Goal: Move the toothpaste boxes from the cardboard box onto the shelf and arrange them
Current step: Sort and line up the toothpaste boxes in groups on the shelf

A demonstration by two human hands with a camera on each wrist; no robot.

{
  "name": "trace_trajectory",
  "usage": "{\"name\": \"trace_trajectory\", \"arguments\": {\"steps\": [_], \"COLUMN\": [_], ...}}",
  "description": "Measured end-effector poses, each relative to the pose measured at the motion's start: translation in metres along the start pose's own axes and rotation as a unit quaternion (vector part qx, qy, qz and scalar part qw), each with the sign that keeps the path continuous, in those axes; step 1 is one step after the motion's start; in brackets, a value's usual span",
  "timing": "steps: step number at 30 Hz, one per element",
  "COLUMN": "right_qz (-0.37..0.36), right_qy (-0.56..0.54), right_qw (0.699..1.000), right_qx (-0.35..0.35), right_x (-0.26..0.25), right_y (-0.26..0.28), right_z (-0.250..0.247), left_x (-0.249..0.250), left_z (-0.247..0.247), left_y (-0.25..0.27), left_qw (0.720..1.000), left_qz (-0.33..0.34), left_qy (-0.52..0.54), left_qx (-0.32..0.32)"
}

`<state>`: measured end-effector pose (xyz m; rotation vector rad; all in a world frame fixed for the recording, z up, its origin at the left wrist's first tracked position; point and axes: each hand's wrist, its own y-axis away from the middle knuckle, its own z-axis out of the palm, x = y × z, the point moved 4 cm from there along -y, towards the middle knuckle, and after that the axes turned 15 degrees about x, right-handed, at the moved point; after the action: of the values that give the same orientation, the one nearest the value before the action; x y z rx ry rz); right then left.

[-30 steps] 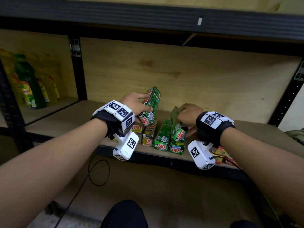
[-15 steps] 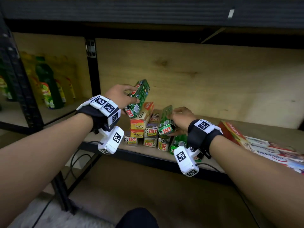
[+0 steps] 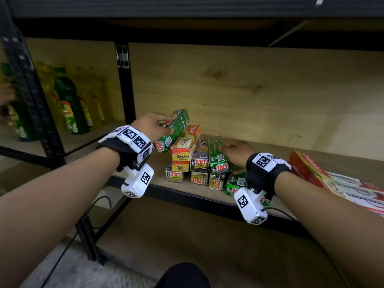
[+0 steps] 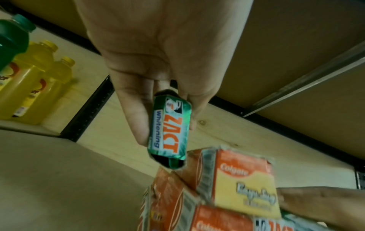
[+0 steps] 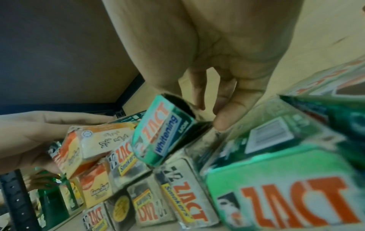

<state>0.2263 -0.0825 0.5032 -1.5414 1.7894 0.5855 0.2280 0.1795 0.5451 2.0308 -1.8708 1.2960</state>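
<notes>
Several toothpaste boxes (image 3: pixel 192 163) are stacked at the front of the wooden shelf (image 3: pixel 270 150): orange Colgate boxes (image 3: pixel 182 146), grey Zact Smokers boxes and green Zact boxes. My left hand (image 3: pixel 166 125) grips a green Zact Whitening box (image 3: pixel 175 129) by its sides and holds it tilted just above the Colgate boxes; in the left wrist view this box (image 4: pixel 169 128) sits between thumb and fingers (image 4: pixel 136 121). My right hand (image 3: pixel 225 147) holds another green Zact box (image 3: pixel 218 155) lying on top of the stack, also seen tilted as the box (image 5: pixel 164 132) in the right wrist view.
Green and yellow bottles (image 3: pixel 68 104) fill the bay to the left, behind a black upright post (image 3: pixel 122 84). A flat red and white carton (image 3: pixel 311 173) lies on the shelf at the right. A dark upper shelf beam (image 3: pixel 187 7) runs overhead. Another person's hand (image 3: pixel 6 94) shows at the far left.
My left hand has brought its green box down and right, close over the Colgate boxes. My right hand has lowered its green box from tilted upright to lying on the stack.
</notes>
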Motion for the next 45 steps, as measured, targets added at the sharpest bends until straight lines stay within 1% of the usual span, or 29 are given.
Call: {"name": "trace_trajectory", "arguments": {"steps": [4,11,14,17,20,22,26,30,35,38,43,45], "right_qz": [-0.008,-0.025,-0.035,-0.031,-0.019,-0.015,-0.012,-0.034,-0.035,-0.038,-0.033,-0.027], "right_qy": [-0.009,0.046,0.071,0.088,0.084,0.086,0.105,0.138,0.191,0.242,0.295,0.296], "right_qw": [1.000,0.998,0.997,0.996,0.996,0.996,0.994,0.990,0.981,0.969,0.955,0.955], "right_qx": [-0.011,-0.017,-0.011,-0.011,-0.013,-0.015,-0.012,0.002,-0.009,-0.017,-0.017,-0.020], "right_x": [0.005,0.012,0.017,0.022,0.028,0.031,0.033,0.033,0.038,0.040,0.048,0.052], "right_y": [0.008,0.015,0.016,0.017,0.017,0.016,0.016,0.019,0.027,0.031,0.033,0.032], "right_z": [-0.007,-0.021,-0.027,-0.032,-0.035,-0.037,-0.042,-0.049,-0.060,-0.065,-0.063,-0.060], "left_x": [-0.015,-0.024,-0.029,-0.034,-0.032,-0.030,-0.017,0.008,0.057,0.084,0.118,0.125], "left_z": [0.014,0.024,0.030,0.038,0.038,0.033,0.019,0.007,0.002,0.013,0.052,0.069], "left_y": [0.008,0.016,0.020,0.024,0.031,0.031,0.029,0.032,0.034,0.040,0.060,0.066], "left_qw": [1.000,0.993,0.990,0.990,0.985,0.984,0.988,0.997,0.992,0.988,0.971,0.963], "left_qz": [0.014,0.032,0.023,0.005,0.014,0.018,0.024,0.042,0.110,0.153,0.229,0.251], "left_qy": [-0.013,-0.110,-0.137,-0.141,-0.167,-0.174,-0.152,-0.063,-0.018,0.007,0.012,0.002], "left_qx": [-0.006,0.024,0.002,-0.018,-0.037,-0.027,0.000,0.035,0.051,0.024,-0.071,-0.094]}}
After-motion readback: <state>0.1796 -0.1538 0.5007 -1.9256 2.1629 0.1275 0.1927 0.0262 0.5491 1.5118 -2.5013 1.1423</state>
